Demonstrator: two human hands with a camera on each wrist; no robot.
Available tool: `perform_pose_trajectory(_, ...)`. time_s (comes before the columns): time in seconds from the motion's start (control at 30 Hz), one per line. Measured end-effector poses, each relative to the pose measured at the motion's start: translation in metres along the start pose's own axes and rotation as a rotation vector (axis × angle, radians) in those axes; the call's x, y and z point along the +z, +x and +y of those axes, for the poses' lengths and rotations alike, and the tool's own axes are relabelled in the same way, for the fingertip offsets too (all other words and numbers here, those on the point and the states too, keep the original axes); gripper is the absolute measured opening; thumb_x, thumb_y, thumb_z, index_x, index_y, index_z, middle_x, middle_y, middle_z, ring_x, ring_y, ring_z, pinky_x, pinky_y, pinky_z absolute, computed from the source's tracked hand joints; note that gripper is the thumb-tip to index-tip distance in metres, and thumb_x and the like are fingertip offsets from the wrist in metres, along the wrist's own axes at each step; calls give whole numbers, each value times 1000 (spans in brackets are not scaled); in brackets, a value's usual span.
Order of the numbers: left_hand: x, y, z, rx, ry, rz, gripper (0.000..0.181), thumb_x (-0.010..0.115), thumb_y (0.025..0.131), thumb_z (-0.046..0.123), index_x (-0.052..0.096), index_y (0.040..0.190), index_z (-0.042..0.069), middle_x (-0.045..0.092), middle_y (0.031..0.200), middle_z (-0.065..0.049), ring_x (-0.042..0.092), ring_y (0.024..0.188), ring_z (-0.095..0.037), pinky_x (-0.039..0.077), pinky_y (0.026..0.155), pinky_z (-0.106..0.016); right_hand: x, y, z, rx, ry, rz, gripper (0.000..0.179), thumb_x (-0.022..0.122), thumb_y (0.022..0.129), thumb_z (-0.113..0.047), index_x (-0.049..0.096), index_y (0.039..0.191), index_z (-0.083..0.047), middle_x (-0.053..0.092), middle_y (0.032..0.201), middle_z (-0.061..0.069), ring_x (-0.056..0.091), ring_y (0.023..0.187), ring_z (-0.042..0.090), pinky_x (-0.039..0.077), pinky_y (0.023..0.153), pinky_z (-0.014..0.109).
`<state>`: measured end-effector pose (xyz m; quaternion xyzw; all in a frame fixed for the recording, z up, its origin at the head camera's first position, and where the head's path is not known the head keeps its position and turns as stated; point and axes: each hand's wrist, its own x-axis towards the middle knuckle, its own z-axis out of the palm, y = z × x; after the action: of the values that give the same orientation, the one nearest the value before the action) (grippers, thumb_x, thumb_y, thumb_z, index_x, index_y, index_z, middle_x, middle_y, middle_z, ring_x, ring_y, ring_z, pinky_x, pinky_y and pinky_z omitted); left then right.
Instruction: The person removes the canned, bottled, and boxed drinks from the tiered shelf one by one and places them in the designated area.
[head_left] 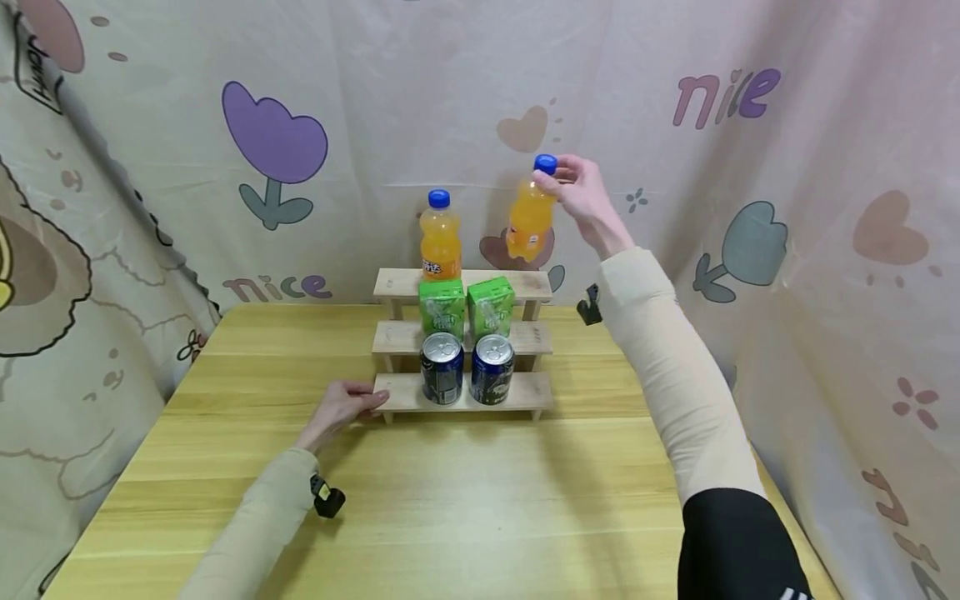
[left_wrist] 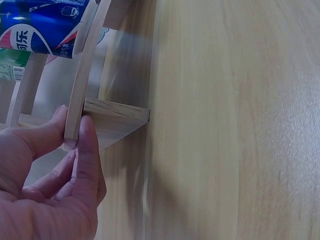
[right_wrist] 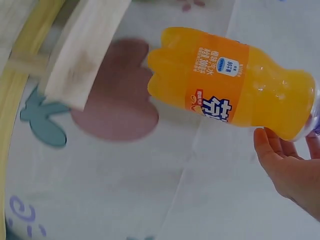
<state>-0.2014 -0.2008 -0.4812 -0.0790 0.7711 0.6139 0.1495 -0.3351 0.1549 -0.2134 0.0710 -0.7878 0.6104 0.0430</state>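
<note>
My right hand [head_left: 581,196] grips an orange soda bottle [head_left: 529,221] by its neck, just under the blue cap. The bottle hangs slightly tilted in the air above the right part of the top step; in the right wrist view the bottle's [right_wrist: 220,77] orange label shows. With thumb and fingers my left hand [head_left: 345,410] pinches the left end of the lowest step of a wooden three-step rack [head_left: 397,392]. The left wrist view shows the thumb above the board [left_wrist: 80,95] and fingers beneath it.
A second orange soda bottle [head_left: 440,242] stands on the top step. Two green drink cartons [head_left: 442,308] stand on the middle step, and two dark blue cans [head_left: 442,371] on the lowest. The rack is on a wooden table [head_left: 480,517], with a printed curtain [head_left: 405,108] behind.
</note>
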Motion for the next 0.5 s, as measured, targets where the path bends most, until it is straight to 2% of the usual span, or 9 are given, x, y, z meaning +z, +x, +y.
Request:
perform_pose_trajectory(0.13,0,1,-1,-4,-1,-2,48,72,93,12,55,127,-18,74,91,-4,70,73,-9,66,80,-33,-26,-4,4,38,9,32,24,66,98,-19,62,119,-9,60,106,-4,51,112,17,37,120,41)
perform_pose_trajectory(0.27,-1,2,-2,-5,27,-3,46,72,94,15,58,126,-15,74,91,-2,70,76,-10,65,82,-35,-52,-10,20,67,-21,67,14,65,99,-21,62,111,-15,59,107,-4,49,114,18,33,125,44)
perform_pose_trajectory(0.37,-2,3,-2,-3,45,0,45,71,94,16,59,125,-14,74,90,-1,70,77,-11,65,82,-35,-70,-14,37,100,-67,99,16,65,99,-24,62,112,-16,58,107,-6,47,115,18,29,127,48)
perform_pose_trajectory(0.5,-1,4,-3,-6,42,-2,47,71,94,15,56,127,-15,75,95,-7,70,77,-10,65,82,-34,-89,-21,63,144,-127,147,30,65,98,-28,60,124,-13,56,110,-7,46,118,18,27,127,50)
